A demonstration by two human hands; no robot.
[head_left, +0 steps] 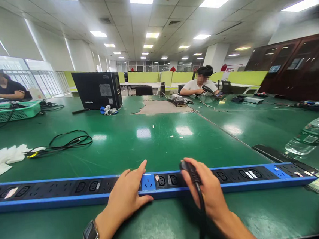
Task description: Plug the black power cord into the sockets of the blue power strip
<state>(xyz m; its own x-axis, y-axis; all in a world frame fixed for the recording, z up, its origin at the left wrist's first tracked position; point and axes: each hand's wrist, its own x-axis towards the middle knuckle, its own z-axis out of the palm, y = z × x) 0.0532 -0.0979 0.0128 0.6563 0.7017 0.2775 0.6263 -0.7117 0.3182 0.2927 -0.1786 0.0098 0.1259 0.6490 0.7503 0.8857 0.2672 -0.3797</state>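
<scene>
A long blue and black power strip point(148, 182) lies across the green table in front of me, its sockets facing up. My left hand point(128, 190) rests over it left of the middle, thumb on the near edge and fingers reaching across to the far edge. In my right hand point(208, 184) is a black power plug point(192, 171), held above the strip right of the middle. Its thick cable point(201, 213) hangs down toward me. The fingers hide the plug's front, so I cannot tell whether it touches a socket.
A coiled black cable point(72, 140) and crumpled white tissues point(8, 158) lie at left. A water bottle point(313, 133) lies on its side at right. Farther back are a black computer case point(96, 90), a green basket point(20, 112) and two people at work, one holding a dark tool point(207, 89).
</scene>
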